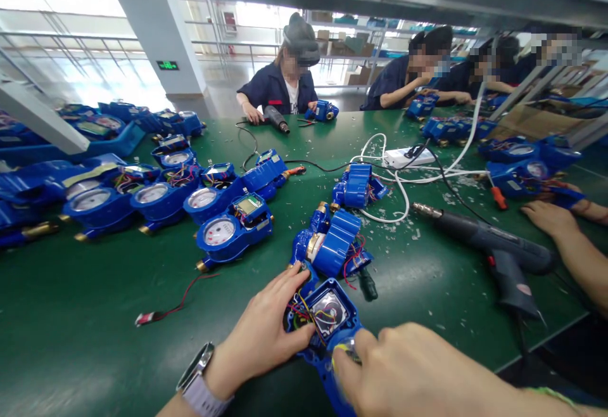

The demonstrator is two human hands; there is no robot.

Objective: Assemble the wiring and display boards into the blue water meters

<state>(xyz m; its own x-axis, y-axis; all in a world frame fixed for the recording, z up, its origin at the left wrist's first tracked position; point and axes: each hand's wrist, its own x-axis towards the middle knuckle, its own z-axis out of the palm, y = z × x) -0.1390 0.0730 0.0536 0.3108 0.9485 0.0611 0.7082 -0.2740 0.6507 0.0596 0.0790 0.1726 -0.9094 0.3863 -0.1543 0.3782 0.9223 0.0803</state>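
Note:
An opened blue water meter housing [349, 308] lies at the front of the table, its square compartment showing loose coloured wires and a round part. My left hand [266, 325], with a watch on its wrist, grips the housing's left side, thumb at the wires. Over the lower right end of the same housing, my right hand [403, 366] is closed in a pinch. A small yellow and clear piece shows at its fingers; what it is stays hidden. Just beyond the hands lies another blue meter [337, 243] with red wires, touching a dark green handle [367, 285].
Assembled blue meters [221, 233] stand in rows on the left. A heat gun [484, 233] lies on the right, near a co-worker's hand [551, 217]. A white power strip [409, 157] and cables cross the green table [118, 277]. A wired battery [149, 318] lies left.

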